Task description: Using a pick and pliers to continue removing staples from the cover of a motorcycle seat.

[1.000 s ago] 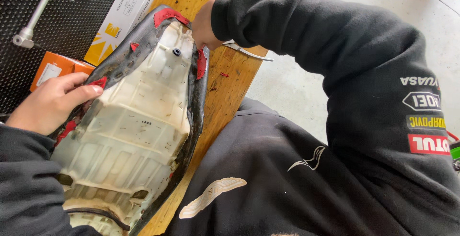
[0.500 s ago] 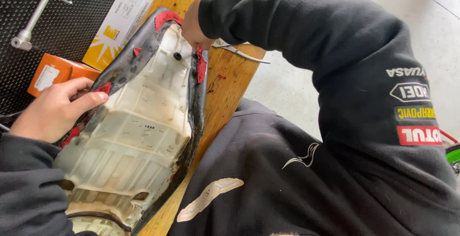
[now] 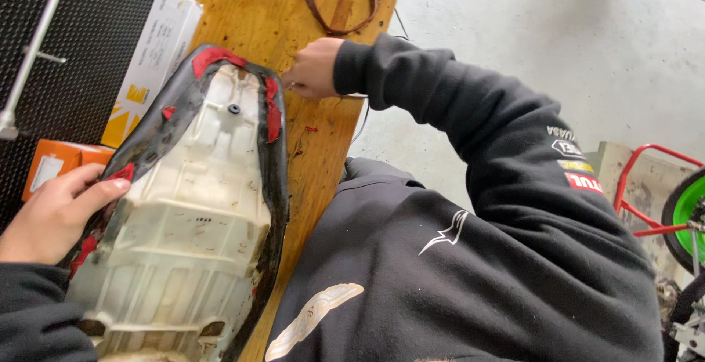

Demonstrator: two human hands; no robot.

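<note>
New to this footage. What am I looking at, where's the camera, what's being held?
There is no machine: a person works with two bare hands, filmed by a camera on their head looking down. An upturned motorcycle seat lies on a wooden bench, its pale plastic base up and its black-and-red cover wrapped over the edges. The left hand grips the seat's left edge. The right hand rests on the bench by the seat's narrow end; whether it holds anything is unclear. A white box and an orange box lie alongside.

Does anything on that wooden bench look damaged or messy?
Yes. The upturned seat has a loose, ragged black and red cover edge. Small red scraps lie on the wooden bench below the right hand.
</note>
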